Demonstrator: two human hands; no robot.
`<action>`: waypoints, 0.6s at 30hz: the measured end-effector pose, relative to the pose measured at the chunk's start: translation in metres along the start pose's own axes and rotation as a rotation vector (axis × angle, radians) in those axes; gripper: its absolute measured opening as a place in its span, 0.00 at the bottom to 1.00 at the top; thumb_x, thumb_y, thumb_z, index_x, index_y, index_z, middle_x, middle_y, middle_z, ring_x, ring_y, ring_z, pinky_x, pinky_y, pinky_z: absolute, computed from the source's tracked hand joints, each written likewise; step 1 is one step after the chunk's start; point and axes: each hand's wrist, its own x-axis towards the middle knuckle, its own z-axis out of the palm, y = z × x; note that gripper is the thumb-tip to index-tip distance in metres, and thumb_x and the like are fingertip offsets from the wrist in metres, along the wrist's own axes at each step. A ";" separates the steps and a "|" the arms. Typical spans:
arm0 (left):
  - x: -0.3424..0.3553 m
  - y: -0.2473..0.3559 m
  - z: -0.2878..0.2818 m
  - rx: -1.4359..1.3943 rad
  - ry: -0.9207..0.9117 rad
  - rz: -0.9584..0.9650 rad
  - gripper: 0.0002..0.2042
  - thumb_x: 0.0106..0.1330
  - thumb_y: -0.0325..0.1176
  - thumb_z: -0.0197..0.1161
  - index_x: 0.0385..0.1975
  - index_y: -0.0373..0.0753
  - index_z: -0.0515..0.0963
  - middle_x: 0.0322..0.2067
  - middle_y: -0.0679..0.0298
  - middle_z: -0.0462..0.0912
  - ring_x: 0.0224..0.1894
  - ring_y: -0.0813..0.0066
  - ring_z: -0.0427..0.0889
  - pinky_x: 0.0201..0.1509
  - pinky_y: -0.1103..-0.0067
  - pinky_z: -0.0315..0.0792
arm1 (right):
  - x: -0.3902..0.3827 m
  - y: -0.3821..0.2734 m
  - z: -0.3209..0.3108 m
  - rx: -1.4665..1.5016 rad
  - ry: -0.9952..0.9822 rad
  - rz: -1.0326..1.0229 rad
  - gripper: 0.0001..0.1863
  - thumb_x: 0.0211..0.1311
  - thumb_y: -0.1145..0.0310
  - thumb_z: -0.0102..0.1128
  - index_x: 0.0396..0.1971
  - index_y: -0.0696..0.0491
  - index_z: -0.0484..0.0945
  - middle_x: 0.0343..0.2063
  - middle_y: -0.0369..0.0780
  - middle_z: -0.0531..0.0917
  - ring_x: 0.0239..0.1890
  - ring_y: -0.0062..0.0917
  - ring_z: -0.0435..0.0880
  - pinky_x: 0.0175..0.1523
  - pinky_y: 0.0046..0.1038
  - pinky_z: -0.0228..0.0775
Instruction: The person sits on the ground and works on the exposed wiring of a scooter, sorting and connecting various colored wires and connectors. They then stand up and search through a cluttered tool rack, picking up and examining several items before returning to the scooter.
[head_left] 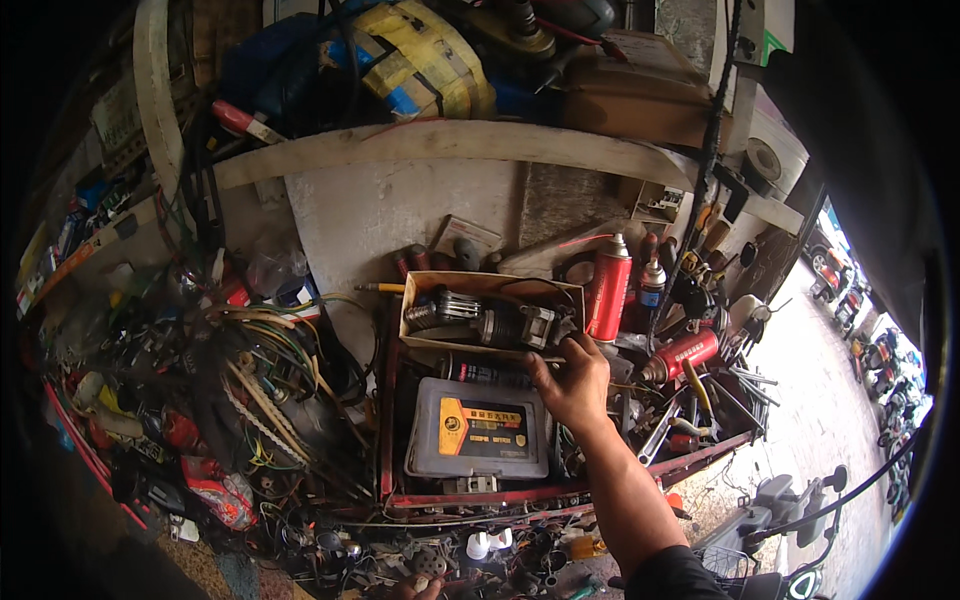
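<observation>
My right hand [578, 385] reaches to the lower right corner of an open shallow box [418, 333]. Its thumb and fingers are apart and I see nothing held in them, though the fingertips are partly hidden. Inside the box lie a set of folding hex keys [458, 304] and a dark metal part [505, 328]. Just below the box are a dark can [485, 370] and a closed clear plastic case [425, 430] with a black and yellow label. At the lower edge my left hand [428, 590] shows only its fingertips, closed around a small thing too dim to name.
Right of the box stand a red spray can [610, 290] and a lying red can [685, 353]. Wrenches and screwdrivers crowd a red-rimmed tray [540, 492]. Tangled cables [270, 380] heap up at left. A pale curved shelf edge [440, 148] crosses above; motorbikes [870, 340] stand outside.
</observation>
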 end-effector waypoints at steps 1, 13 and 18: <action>0.004 0.002 -0.003 0.016 0.023 0.026 0.11 0.68 0.41 0.60 0.37 0.40 0.82 0.26 0.54 0.81 0.24 0.53 0.78 0.27 0.64 0.71 | 0.002 -0.003 -0.006 -0.017 -0.045 0.023 0.21 0.52 0.53 0.70 0.26 0.60 0.81 0.25 0.49 0.78 0.30 0.46 0.81 0.36 0.39 0.74; 0.011 -0.021 -0.009 0.020 -0.086 -0.062 0.09 0.63 0.36 0.64 0.39 0.40 0.81 0.38 0.52 0.82 0.33 0.53 0.81 0.34 0.64 0.76 | 0.016 0.003 -0.005 0.311 0.024 0.312 0.22 0.66 0.59 0.59 0.16 0.60 0.76 0.09 0.36 0.75 0.11 0.20 0.74 0.17 0.29 0.63; -0.002 -0.031 -0.009 0.212 -0.087 0.028 0.14 0.59 0.31 0.64 0.46 0.44 0.80 0.44 0.53 0.81 0.37 0.51 0.82 0.36 0.64 0.77 | 0.013 0.014 0.002 0.786 0.167 0.664 0.22 0.70 0.54 0.52 0.28 0.60 0.81 0.16 0.34 0.78 0.13 0.15 0.70 0.17 0.21 0.58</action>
